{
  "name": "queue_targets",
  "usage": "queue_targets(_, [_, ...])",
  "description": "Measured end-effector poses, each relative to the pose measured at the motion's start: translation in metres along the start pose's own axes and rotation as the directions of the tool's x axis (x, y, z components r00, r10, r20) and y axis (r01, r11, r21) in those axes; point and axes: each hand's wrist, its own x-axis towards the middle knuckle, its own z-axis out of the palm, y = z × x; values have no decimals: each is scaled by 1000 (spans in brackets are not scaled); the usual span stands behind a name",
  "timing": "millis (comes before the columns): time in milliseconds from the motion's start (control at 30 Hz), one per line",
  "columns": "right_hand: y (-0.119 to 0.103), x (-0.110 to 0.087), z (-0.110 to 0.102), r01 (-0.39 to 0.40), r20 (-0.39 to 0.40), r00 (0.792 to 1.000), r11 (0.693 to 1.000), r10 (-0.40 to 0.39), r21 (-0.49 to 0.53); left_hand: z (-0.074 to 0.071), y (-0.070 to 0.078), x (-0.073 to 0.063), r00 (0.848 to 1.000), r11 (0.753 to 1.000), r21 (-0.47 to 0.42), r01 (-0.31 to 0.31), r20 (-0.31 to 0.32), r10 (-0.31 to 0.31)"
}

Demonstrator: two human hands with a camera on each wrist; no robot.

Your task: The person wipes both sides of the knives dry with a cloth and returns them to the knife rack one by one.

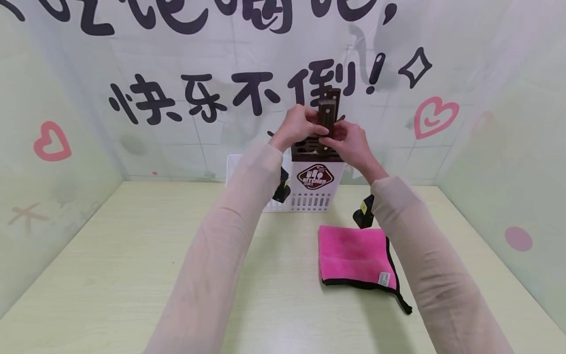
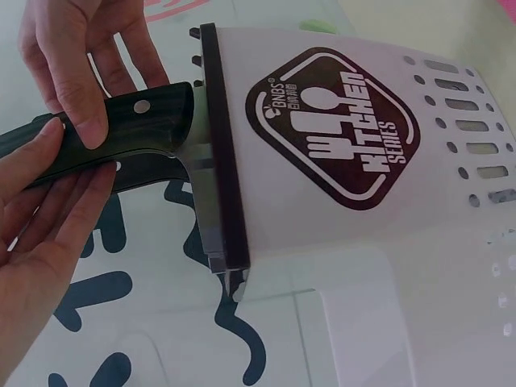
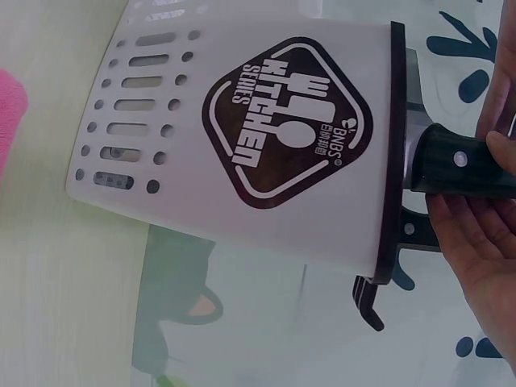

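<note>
A knife with a dark riveted handle (image 1: 326,117) stands upright, its blade partly inside the slotted dark top of a white knife holder (image 1: 315,189). From the left side, my left hand (image 1: 299,127) pinches the handle between thumb and fingers. My right hand (image 1: 351,141) holds the same handle from the right, thumb in front. In the left wrist view, a strip of bare blade (image 2: 201,161) shows between handle and holder. Another dark handle (image 1: 334,96) rises just behind this one. The lower part of the blade is hidden inside the holder.
A folded pink cloth (image 1: 355,253) with black edging lies on the pale wooden table (image 1: 132,275), in front and to the right of the holder. A printed wall sheet (image 1: 247,132) hangs close behind the holder. Dark hooks (image 3: 369,302) stick out at the holder's side.
</note>
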Motion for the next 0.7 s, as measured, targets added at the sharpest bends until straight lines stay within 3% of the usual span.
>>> queue_targets(233, [2, 0, 2, -1, 8, 1000, 1000, 1, 8, 3, -5, 0, 1000, 1000, 16, -13, -7, 13])
queue_targets(467, [2, 0, 3, -23, 13, 1000, 1000, 23, -2, 4, -7, -1, 999, 1000, -17, 26, -19, -26])
queue_targets(700, [3, -1, 5, -19, 26, 999, 1000, 19, -6, 5, -11, -2, 1000, 999, -42, 22, -18, -23])
